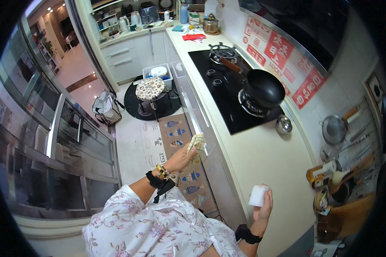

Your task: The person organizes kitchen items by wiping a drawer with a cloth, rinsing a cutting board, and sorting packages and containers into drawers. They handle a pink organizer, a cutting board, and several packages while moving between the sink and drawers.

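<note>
A crumpled, checked cloth is gripped in my left hand, up against the drawer fronts below the counter. The cloth touches or nearly touches a long metal drawer handle; which of the two I cannot tell. Over the pale countertop, my right hand holds a white sponge block between thumb and fingers. Beyond it lies the black glass gas hob, with a black wok on the nearer burner.
Beside the hob sits a round metal container. Utensils and a strainer hang at the right wall. On the floor are a patterned mat, a stool with a floral cover and a bag. Glass sliding doors stand at left.
</note>
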Motion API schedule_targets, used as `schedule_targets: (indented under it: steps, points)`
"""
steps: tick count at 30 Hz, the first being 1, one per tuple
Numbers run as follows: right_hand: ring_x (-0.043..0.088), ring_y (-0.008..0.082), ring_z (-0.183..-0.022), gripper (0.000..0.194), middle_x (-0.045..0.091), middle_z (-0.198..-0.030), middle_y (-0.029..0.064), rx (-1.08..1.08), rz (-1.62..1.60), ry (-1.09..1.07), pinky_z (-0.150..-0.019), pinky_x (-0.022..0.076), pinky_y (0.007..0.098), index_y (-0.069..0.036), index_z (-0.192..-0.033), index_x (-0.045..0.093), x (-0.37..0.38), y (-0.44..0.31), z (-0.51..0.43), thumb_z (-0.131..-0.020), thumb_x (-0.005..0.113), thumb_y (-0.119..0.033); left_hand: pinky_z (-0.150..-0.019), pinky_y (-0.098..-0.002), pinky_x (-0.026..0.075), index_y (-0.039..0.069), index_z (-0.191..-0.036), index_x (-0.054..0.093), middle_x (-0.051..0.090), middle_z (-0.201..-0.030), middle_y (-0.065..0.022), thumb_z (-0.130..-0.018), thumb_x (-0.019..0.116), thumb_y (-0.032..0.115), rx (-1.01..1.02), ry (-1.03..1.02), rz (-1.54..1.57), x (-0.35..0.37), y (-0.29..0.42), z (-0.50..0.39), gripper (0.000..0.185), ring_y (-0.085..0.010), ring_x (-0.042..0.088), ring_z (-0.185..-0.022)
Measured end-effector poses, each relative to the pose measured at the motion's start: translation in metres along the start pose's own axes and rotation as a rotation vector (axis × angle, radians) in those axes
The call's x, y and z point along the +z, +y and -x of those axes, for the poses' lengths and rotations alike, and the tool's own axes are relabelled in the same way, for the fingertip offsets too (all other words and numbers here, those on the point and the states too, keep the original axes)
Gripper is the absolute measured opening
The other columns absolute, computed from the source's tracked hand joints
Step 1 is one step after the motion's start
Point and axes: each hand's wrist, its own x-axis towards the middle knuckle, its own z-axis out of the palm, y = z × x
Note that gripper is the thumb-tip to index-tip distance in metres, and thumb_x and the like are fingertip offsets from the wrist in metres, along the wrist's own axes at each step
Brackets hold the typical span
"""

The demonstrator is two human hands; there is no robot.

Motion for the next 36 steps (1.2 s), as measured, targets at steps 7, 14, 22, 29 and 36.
schedule_targets:
  steps: [7, 14, 22, 29, 36]
  points:
    - [0.058, 0.0162, -0.089, 0.029, 0.059, -0.099, 0.0079, 0.12, 0.091, -0.073, -0.078, 0.0488, 0.0292, -0.002, -0.119, 0.049, 0.184, 0.048, -0.109, -0.094, 0.044, -0.015, -0.096, -0.0378, 0.04, 0.001, -0.131, 0.041, 0.056, -0.12, -0.0202, -0.1, 0.034, 0.038, -0.067, 0.098, 0.015, -0.131, -0.046, -0.043, 0.049, -0.0321, 0.054, -0.112]
    - [0.06, 0.0174, -0.085, 0.032, 0.059, -0.099, 0.0092, 0.167, 0.243, -0.406, -0.075, 0.051, 0.032, -0.003, -0.122, 0.047, 0.343, 0.087, -0.205, -0.098, 0.04, -0.024, -0.085, -0.0366, 0.046, 0.004, -0.128, 0.046, 0.063, -0.107, -0.0179, -0.1, 0.035, 0.04, -0.184, 0.26, 0.05, -0.251, -0.095, -0.038, 0.047, -0.0295, 0.062, -0.097]
    - [0.059, 0.0181, -0.091, 0.035, 0.058, -0.103, 0.0096, 0.283, 0.361, -0.596, -0.079, 0.0504, 0.0337, -0.003, -0.122, 0.048, 0.473, 0.132, -0.303, -0.098, 0.041, -0.028, -0.087, -0.0323, 0.045, 0.0, -0.127, 0.046, 0.062, -0.11, -0.0148, -0.1, 0.037, 0.037, -0.303, 0.637, 0.097, -0.343, -0.16, -0.049, 0.047, -0.0208, 0.06, -0.1]
    - [0.06, 0.02, -0.094, 0.033, 0.06, -0.104, 0.0112, 0.324, 0.271, -0.8, -0.081, 0.05, 0.0353, -0.004, -0.119, 0.049, 0.612, 0.176, -0.398, -0.097, 0.043, -0.028, -0.088, -0.0326, 0.045, -0.002, -0.128, 0.045, 0.062, -0.112, -0.0151, -0.1, 0.039, 0.036, -0.37, 0.921, -0.03, -0.445, -0.164, -0.052, 0.047, -0.0203, 0.058, -0.102]
    - [0.064, 0.0213, -0.09, 0.03, 0.062, -0.103, 0.0116, 0.457, 0.318, -0.875, -0.079, 0.0517, 0.0337, -0.004, -0.114, 0.05, 0.756, 0.239, -0.455, -0.097, 0.045, -0.028, -0.087, -0.0285, 0.043, -0.005, -0.122, 0.048, 0.06, -0.11, -0.0098, -0.101, 0.038, 0.032, -0.435, 1.32, 0.084, -0.565, -0.204, -0.037, 0.044, -0.0143, 0.055, -0.096]
